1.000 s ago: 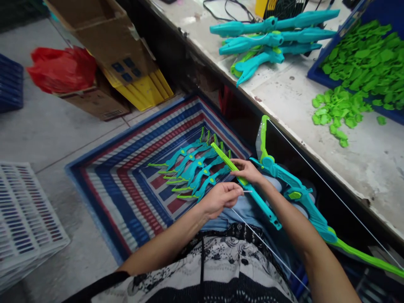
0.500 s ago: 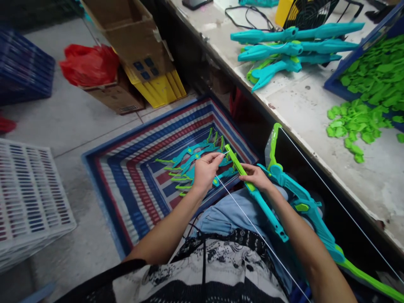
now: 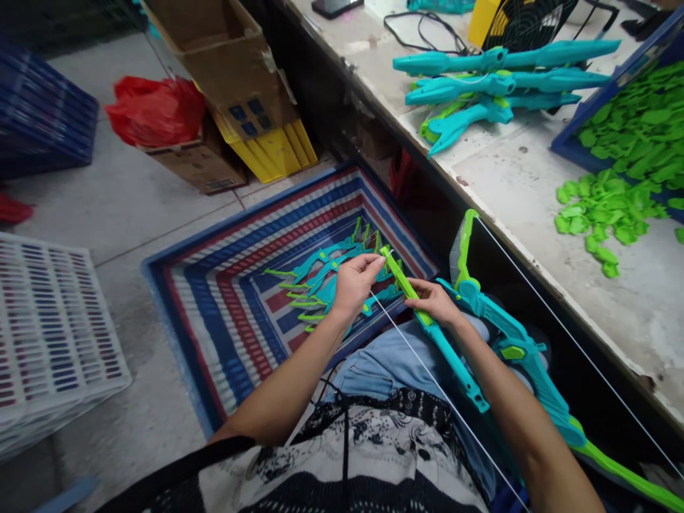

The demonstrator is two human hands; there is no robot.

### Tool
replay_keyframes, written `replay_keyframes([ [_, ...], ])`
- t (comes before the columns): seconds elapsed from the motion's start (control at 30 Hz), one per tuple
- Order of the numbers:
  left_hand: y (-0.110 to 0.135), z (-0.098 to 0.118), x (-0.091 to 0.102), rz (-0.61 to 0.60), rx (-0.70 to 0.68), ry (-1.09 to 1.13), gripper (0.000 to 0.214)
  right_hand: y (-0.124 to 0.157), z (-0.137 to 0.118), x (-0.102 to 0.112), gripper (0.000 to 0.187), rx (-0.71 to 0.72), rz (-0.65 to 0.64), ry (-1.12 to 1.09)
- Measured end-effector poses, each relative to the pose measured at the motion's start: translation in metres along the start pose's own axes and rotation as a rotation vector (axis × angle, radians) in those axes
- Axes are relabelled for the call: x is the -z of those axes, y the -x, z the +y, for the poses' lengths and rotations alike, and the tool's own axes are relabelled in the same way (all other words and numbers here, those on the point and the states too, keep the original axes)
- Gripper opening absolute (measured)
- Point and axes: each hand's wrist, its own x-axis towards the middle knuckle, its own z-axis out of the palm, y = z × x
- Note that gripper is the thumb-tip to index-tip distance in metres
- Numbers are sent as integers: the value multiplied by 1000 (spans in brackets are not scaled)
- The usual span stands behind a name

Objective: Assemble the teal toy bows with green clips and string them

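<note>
Your left hand [image 3: 353, 286] pinches the string [image 3: 427, 372] at the green tip of the bow [image 3: 454, 358]. Your right hand [image 3: 437, 302] is clasped around its limb.

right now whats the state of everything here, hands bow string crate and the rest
left hand: pinched shut on the string
right hand: closed around the held bow
held bow: slanted, green end pointing away
string: stretched taut
second bow: strung, beside the right forearm
striped crate: open, bows lying in it
cardboard box: open
green pieces: loose heap on the bench
</note>
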Motion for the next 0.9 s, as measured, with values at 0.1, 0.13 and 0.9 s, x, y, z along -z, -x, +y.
replay_keyframes([
  [0.1,-3,1,-2,-84,11,85,37,1,2,0,61,15,-2,30],
  [0.13,-4,2,-3,-115,16,110,41,1,3,0,61,26,-6,47],
  [0.9,-17,-16,-4,-58,-38,-96,20,-47,-94,-29,12,703,305,877],
])
